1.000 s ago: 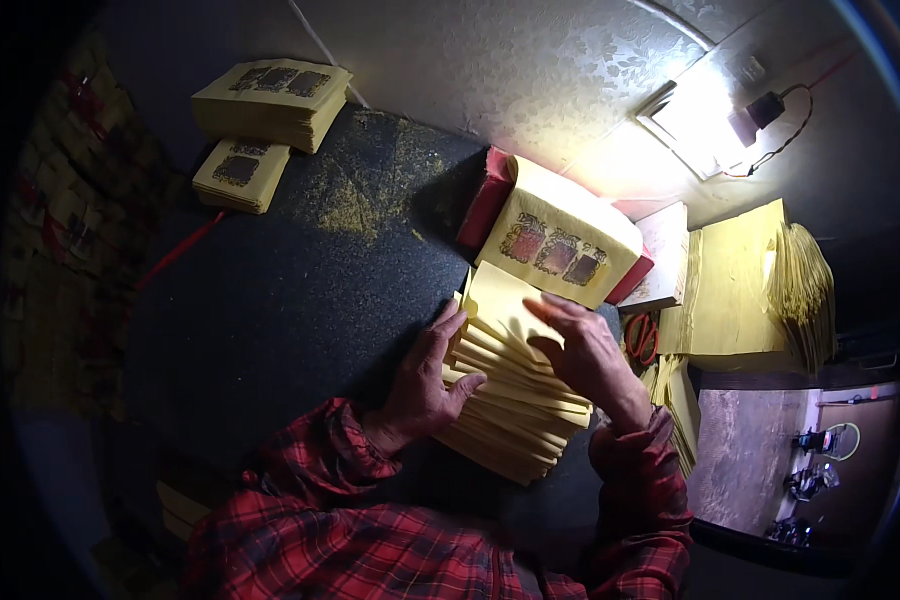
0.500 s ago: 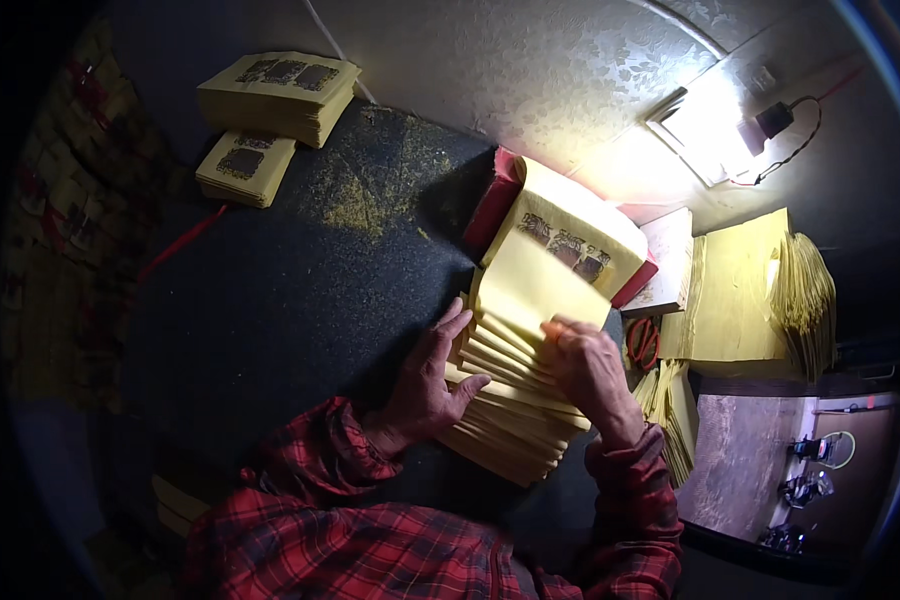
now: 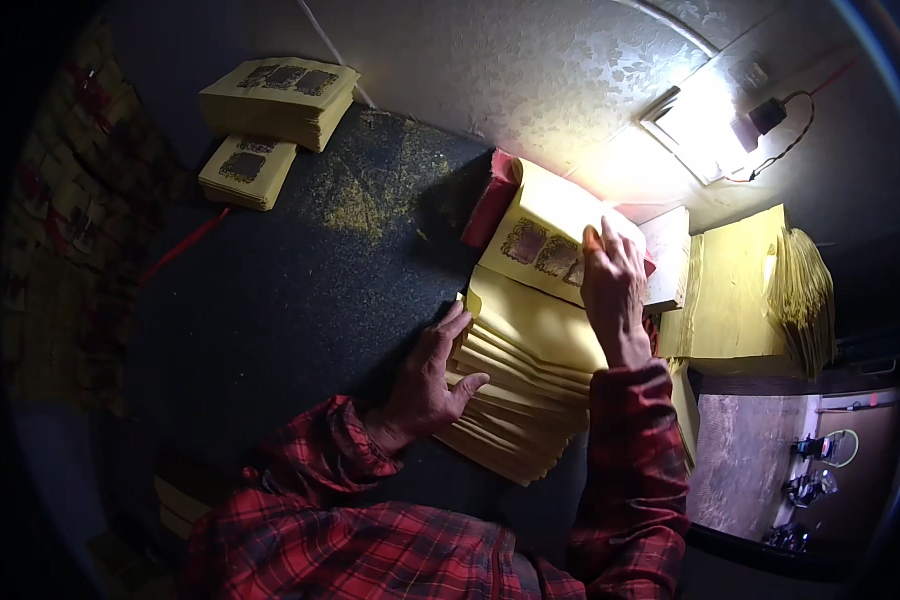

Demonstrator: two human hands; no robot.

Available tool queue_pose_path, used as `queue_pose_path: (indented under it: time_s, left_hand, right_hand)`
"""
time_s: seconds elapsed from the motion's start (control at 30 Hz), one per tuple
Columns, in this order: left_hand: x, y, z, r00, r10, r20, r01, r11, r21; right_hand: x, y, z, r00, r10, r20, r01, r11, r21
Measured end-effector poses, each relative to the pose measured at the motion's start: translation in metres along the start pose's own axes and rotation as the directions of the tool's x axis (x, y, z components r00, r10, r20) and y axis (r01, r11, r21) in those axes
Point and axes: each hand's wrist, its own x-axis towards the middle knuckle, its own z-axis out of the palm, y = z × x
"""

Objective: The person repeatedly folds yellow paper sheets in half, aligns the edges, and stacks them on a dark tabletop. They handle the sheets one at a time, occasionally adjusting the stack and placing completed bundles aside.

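Note:
My left hand (image 3: pixel 430 385) lies along the left edge of a fanned pile of folded yellow paper (image 3: pixel 515 400), thumb spread away from the fingers, holding nothing. At the far end of the pile, my right hand (image 3: pixel 618 290) is closed at the far right part of a printed yellow paper sheet (image 3: pixel 530 215), its thumb and fingers close together. An orange cover (image 3: pixel 592 240) sits on one of its digits. The sheet shows dark ornate blocks, partly hidden by this hand. A red support (image 3: pixel 490 205) shows beside and behind the sheet.
Two stacks of printed yellow paper (image 3: pixel 280 90) stand at the dark table's (image 3: pixel 260 300) far left. A bright lamp (image 3: pixel 705 135) shines by the wall. At right are a white-topped block (image 3: pixel 667 255), more yellow paper (image 3: pixel 735 290) and a screen (image 3: pixel 745 460). A red ribbon (image 3: pixel 185 245) hangs at left.
My right hand has moved away from me, from the lifted plain sheet to the far printed part. The plain sheet now lies down on the near pile. My left hand has stayed put.

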Motion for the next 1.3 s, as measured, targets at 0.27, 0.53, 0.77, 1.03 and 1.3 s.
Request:
queue_pose_path:
  time_s: [0.27,0.53,0.77,1.03,1.3]
  left_hand:
    - [-0.001,0.002,-0.002,1.0,-0.016,-0.023,0.015,1.0,-0.005]
    - [0.002,0.0,0.0,1.0,0.005,-0.004,-0.005,1.0,0.004]
    - [-0.004,0.003,-0.002,0.998,-0.056,0.007,0.056,0.998,-0.013]
    - [0.001,-0.002,0.001,1.0,-0.006,0.001,0.006,0.999,-0.04]
    - [-0.001,0.001,-0.001,1.0,-0.005,0.003,0.005,1.0,-0.025]
  right_hand:
    - [-0.021,-0.054,-0.094,0.645,-0.126,0.754,-0.461,0.723,0.515]
    - [0.038,0.005,0.017,0.976,0.151,0.155,-0.144,0.988,-0.057]
    - [-0.039,-0.05,-0.064,0.841,0.066,0.537,-0.258,0.921,0.291]
    - [0.02,-0.04,-0.045,0.93,0.047,0.364,-0.159,0.945,0.285]
    - [0.002,-0.011,-0.01,0.999,-0.023,0.031,0.022,1.0,0.017]
